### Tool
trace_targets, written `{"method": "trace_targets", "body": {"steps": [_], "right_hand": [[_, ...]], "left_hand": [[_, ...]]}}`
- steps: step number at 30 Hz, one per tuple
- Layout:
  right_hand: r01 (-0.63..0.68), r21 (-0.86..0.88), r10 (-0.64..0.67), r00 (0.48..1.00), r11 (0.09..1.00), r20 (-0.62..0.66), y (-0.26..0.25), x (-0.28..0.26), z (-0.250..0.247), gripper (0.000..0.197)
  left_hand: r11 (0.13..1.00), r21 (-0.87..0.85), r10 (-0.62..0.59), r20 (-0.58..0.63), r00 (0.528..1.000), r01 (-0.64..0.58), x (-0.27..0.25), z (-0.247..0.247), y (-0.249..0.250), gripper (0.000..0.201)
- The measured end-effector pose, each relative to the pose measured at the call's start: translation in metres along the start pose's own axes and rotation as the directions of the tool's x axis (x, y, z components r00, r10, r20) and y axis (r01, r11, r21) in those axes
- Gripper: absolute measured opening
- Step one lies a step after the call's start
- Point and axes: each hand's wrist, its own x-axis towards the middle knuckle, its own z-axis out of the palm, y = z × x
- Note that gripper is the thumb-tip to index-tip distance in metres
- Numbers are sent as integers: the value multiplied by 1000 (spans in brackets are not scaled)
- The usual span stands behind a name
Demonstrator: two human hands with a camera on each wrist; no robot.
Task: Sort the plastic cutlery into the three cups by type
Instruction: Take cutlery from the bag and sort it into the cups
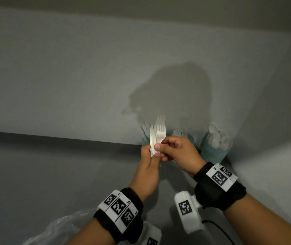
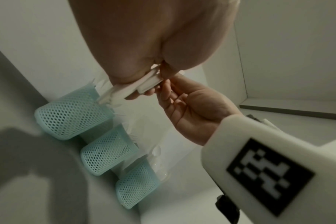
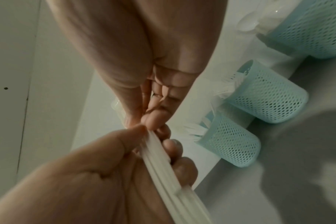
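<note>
A bundle of white plastic forks and knives point(image 1: 156, 137) stands upright in front of the cups. My left hand point(image 1: 152, 152) grips the handles point(image 2: 142, 84) from below. My right hand point(image 1: 160, 152) pinches the same bundle point(image 3: 163, 159) just above, thumb on the forks' necks. Three light-blue mesh cups stand in a row against the wall. The left cup point(image 1: 144, 140) holds knives and is mostly hidden behind the bundle. The middle cup point(image 1: 189, 137) holds forks, and the right cup point(image 1: 213, 151) holds spoons. The cups show again as a row in the wrist views point(image 2: 105, 153) point(image 3: 267, 100).
The grey table point(image 1: 52, 174) meets a white wall point(image 1: 88, 85) right behind the cups, and a side wall closes in on the right. A crumpled clear plastic bag point(image 1: 61, 227) lies at the near left. A black cable point(image 1: 219, 228) runs near my right wrist.
</note>
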Motion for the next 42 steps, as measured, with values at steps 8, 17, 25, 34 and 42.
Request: {"method": "trace_targets", "body": {"steps": [8,17,25,34,42], "right_hand": [[-36,94,38,999,995,-17,-1,-2,-12,14],[-25,28,28,994,999,-108,-6,13,-39,8],[-190,-260,63,901,947,-429,16,79,-91,5],[-257,-466,41,905,846,-423,49,104,-90,26],[-62,-471,-231,809,880,-540,23,107,-100,21]], "left_hand": [[991,-49,-125,9,992,125,4,-4,0,22],[967,-88,-235,55,970,239,20,-8,-10,21],[945,-199,-265,-1,964,259,36,-8,-11,24],[944,-231,-232,37,972,235,45,-16,-16,23],[960,-184,-211,9,978,209,48,-18,-24,24]]}}
